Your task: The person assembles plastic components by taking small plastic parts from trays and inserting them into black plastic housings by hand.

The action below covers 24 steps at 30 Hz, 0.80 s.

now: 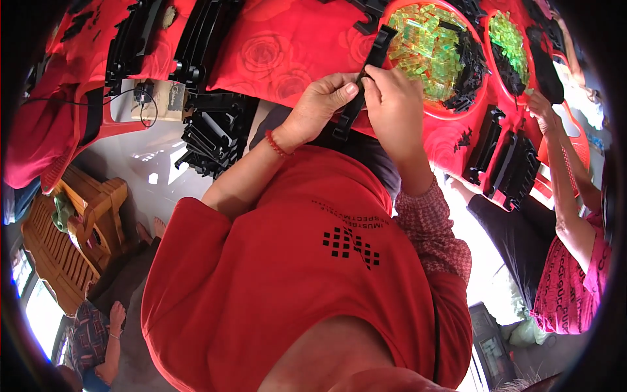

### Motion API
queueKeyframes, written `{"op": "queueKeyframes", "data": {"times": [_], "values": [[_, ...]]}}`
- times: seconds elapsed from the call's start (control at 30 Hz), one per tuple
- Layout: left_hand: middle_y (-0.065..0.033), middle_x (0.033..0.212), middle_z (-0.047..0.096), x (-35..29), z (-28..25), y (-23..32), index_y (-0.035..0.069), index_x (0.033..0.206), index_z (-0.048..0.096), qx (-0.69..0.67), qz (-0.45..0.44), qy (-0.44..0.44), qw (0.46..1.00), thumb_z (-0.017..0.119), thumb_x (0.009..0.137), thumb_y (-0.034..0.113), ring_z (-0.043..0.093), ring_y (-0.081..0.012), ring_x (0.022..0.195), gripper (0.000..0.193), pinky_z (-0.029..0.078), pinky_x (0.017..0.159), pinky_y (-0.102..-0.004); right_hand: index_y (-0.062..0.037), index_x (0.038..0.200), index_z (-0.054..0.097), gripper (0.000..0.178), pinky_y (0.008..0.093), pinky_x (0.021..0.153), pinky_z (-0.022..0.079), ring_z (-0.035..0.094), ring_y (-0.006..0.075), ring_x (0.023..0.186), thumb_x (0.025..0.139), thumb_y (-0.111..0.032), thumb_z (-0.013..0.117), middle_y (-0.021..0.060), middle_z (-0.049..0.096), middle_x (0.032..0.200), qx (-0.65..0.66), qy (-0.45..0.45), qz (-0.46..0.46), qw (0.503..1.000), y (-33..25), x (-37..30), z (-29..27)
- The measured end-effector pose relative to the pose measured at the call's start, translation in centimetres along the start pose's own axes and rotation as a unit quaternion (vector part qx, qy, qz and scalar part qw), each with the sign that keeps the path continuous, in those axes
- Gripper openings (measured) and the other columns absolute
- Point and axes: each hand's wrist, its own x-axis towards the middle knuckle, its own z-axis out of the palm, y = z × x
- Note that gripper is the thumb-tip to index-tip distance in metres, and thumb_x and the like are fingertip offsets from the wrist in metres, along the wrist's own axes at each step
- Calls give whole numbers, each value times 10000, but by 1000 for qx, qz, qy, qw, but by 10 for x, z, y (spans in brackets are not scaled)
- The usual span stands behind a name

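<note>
A long black plastic strip [377, 53] slants between my hands at the edge of the red-covered table, its far end near a red basin's rim. My left hand [321, 106], with a red bead bracelet on its wrist, grips the strip's lower part, thumb pressed on top. From the other side my right hand [394, 104] pinches the strip near its middle; whether a small piece is between those fingers is hidden. Close to my right hand, the red basin [484, 83] holds translucent yellow-green pieces [418, 55] and small black pieces [467, 72].
Black strips are stacked at the table's far left [204, 39] and heaped low beside my left forearm [212, 134]. A second basin [526, 75] with green and black pieces stands at right, near a co-worker's hand [541, 111]. More black strips [513, 166] lie along the right edge. A wooden chair [85, 228] is at left.
</note>
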Motion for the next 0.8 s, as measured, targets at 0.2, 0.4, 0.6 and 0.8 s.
{"op": "queueKeyframes", "data": {"times": [0.2,0.4,0.6,0.8], "values": [[41,987,636,-1,6,3,28,1319,559,-39,15,11,999,618,983,316,564,-21,790,446,466,711,-177,-42,1129,610,321,417,784,448,573,276,754,827,-73,711,73,585,822,141,37,139,980,-8,-13,6],[15,1073,642,1,-2,-2,26,1340,542,-19,17,-17,1000,612,986,310,587,-42,899,459,490,792,-215,-9,1211,522,480,382,750,469,570,226,809,795,-88,747,107,550,957,164,86,183,966,-7,-13,12],[-40,1268,595,6,-2,-8,-25,1418,458,-39,73,-41,996,596,999,261,540,-97,1142,526,442,970,-233,14,1073,577,324,375,701,504,617,237,795,798,-73,723,128,596,937,268,14,231,935,1,-13,25],[-64,1414,528,3,-3,-2,-5,1479,386,-32,79,-67,994,597,992,194,481,-140,1294,567,384,1090,-280,18,969,590,224,395,683,520,654,256,762,803,-79,704,151,630,894,230,-12,258,938,-3,-8,22]]}}
